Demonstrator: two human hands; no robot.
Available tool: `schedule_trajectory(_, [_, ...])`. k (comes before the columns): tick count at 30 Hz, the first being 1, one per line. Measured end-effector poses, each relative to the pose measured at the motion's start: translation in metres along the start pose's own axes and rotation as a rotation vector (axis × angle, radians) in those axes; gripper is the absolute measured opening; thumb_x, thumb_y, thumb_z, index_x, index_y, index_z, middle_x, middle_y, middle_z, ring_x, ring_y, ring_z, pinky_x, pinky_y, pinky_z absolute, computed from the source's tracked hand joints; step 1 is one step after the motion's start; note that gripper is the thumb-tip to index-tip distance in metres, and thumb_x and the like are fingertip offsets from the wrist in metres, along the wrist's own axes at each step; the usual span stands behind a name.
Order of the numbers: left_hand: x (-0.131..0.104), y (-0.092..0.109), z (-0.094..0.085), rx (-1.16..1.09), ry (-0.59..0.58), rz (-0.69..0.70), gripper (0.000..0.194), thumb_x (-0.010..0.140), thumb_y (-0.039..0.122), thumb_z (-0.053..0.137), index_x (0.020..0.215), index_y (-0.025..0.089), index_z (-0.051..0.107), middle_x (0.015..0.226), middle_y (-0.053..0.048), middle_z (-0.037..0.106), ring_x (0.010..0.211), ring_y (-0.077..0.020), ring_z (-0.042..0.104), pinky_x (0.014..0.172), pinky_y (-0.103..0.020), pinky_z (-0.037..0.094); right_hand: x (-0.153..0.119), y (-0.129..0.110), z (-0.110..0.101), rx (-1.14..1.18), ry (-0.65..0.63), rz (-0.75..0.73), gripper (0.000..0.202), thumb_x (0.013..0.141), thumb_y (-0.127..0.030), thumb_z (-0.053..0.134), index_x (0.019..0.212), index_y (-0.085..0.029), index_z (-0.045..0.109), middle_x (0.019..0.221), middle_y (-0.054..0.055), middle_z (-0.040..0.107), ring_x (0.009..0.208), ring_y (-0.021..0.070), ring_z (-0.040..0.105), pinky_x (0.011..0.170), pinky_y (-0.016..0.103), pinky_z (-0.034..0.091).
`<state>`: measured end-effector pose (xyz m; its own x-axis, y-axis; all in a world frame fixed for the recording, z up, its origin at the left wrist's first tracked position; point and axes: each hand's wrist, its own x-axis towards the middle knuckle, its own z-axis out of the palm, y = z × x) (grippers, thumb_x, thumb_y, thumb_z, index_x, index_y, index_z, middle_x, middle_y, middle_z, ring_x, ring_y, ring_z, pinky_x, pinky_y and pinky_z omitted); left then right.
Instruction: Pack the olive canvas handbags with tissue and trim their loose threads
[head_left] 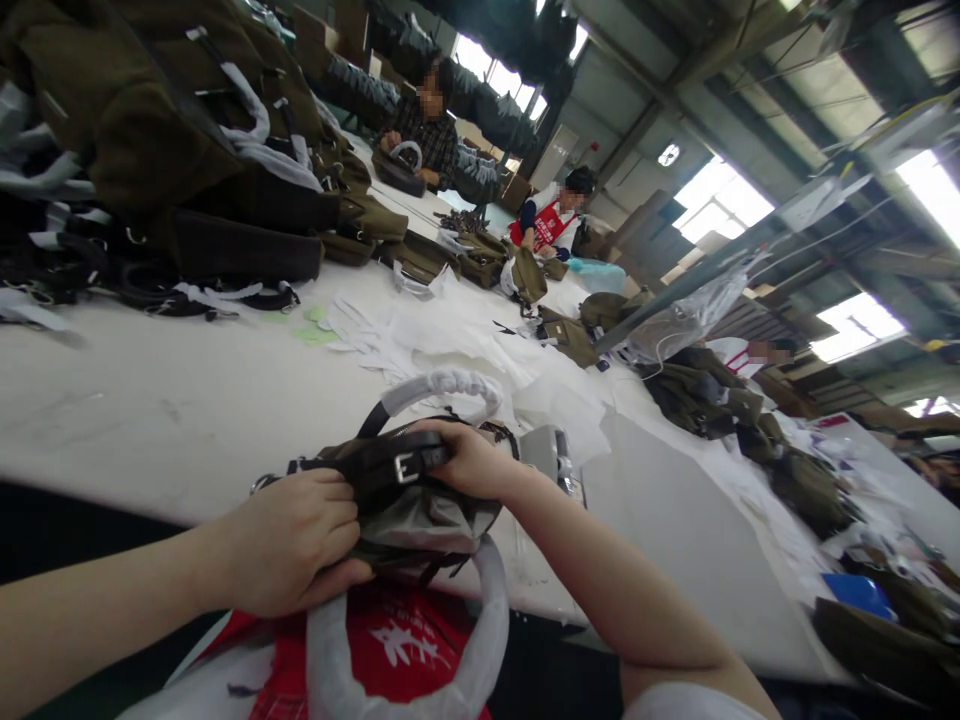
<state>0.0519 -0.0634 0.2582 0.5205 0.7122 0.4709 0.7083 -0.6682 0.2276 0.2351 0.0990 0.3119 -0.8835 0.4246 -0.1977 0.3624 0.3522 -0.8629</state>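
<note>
A dark olive handbag [431,515] with a grey lining showing rests at the table's near edge, close to my body. Its two looped handles are wrapped in white paper; the far handle [450,385] stands up and the near handle [491,610] hangs over my red apron. Across its top runs a black strap [375,472] with a silver buckle. My left hand [300,540] is closed on the bag's left side, fingers curled over its edge. My right hand [472,462] grips the top beside the buckle, its fingertips partly hidden behind the strap.
A tall pile of olive bags [225,190] stands at the left on the white table [172,400]. Loose white paper [555,400] lies beyond my hands, with more bags [570,335] behind. Several people work farther back. At right, a metal post [675,285] slants over another bag pile [795,480].
</note>
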Motion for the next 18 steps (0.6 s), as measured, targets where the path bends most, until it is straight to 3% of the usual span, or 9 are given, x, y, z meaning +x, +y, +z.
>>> schedule_trajectory(2, [-0.001, -0.002, 0.002, -0.017, 0.007, -0.052, 0.024, 0.092, 0.028, 0.049, 0.072, 0.02, 0.06, 0.067, -0.002, 0.061, 0.066, -0.0212, 0.054, 0.07, -0.039, 0.037, -0.003, -0.005, -0.006, -0.222, -0.203, -0.146, 0.035, 0.072, -0.007, 0.064, 0.104, -0.018, 0.07, 0.115, 0.006, 0.065, 0.11, 0.02, 0.06, 0.101, 0.033, 0.045])
schedule_trajectory(4, [0.001, -0.002, 0.002, -0.029, 0.011, -0.092, 0.023, 0.092, 0.028, 0.051, 0.074, 0.02, 0.062, 0.068, -0.002, 0.063, 0.067, -0.021, 0.055, 0.071, -0.039, 0.037, -0.005, -0.013, -0.011, -0.403, -0.36, -0.213, 0.038, 0.071, -0.01, 0.069, 0.107, -0.019, 0.07, 0.121, 0.008, 0.061, 0.114, 0.0219, 0.058, 0.105, 0.033, 0.043])
schedule_trajectory(8, [0.005, -0.002, 0.0, -0.038, 0.018, -0.109, 0.025, 0.091, 0.03, 0.053, 0.069, 0.02, 0.061, 0.065, -0.002, 0.061, 0.064, -0.0198, 0.055, 0.069, -0.038, 0.036, 0.002, -0.028, -0.016, -0.521, -0.586, -0.178, 0.053, 0.07, -0.044, 0.083, 0.116, -0.022, 0.068, 0.129, 0.009, 0.055, 0.123, 0.026, 0.052, 0.11, 0.035, 0.038])
schedule_trajectory(10, [0.006, -0.002, -0.001, -0.036, 0.002, -0.104, 0.026, 0.091, 0.03, 0.054, 0.068, 0.02, 0.059, 0.064, -0.002, 0.061, 0.063, -0.0197, 0.054, 0.067, -0.038, 0.035, 0.008, -0.028, -0.015, -0.525, -0.61, -0.128, 0.041, 0.078, -0.055, 0.074, 0.103, -0.022, 0.073, 0.124, 0.007, 0.058, 0.119, 0.0244, 0.054, 0.105, 0.033, 0.04])
schedule_trajectory(13, [0.005, -0.003, -0.001, -0.03, -0.002, -0.066, 0.027, 0.092, 0.029, 0.053, 0.067, 0.02, 0.058, 0.063, -0.001, 0.06, 0.063, -0.0199, 0.053, 0.067, -0.038, 0.034, 0.018, -0.021, -0.007, -0.554, -0.491, -0.08, 0.042, 0.088, -0.057, 0.062, 0.087, -0.017, 0.073, 0.102, 0.007, 0.063, 0.1, 0.0206, 0.059, 0.09, 0.03, 0.046])
schedule_trajectory(16, [0.004, -0.003, 0.001, -0.01, 0.024, -0.038, 0.027, 0.092, 0.028, 0.051, 0.067, 0.019, 0.057, 0.064, -0.001, 0.059, 0.064, -0.0198, 0.052, 0.069, -0.038, 0.035, 0.021, -0.015, 0.005, -0.69, -0.395, -0.103, 0.042, 0.09, -0.054, 0.062, 0.092, -0.013, 0.075, 0.097, 0.01, 0.063, 0.1, 0.0237, 0.057, 0.093, 0.034, 0.045])
schedule_trajectory(18, [0.004, -0.002, 0.002, 0.003, 0.03, -0.044, 0.027, 0.092, 0.029, 0.051, 0.068, 0.02, 0.058, 0.063, -0.001, 0.059, 0.064, -0.0201, 0.052, 0.069, -0.038, 0.035, 0.019, -0.017, 0.011, -0.806, -0.441, -0.088, 0.045, 0.09, -0.054, 0.059, 0.101, -0.013, 0.076, 0.103, 0.015, 0.063, 0.107, 0.0293, 0.054, 0.097, 0.042, 0.044])
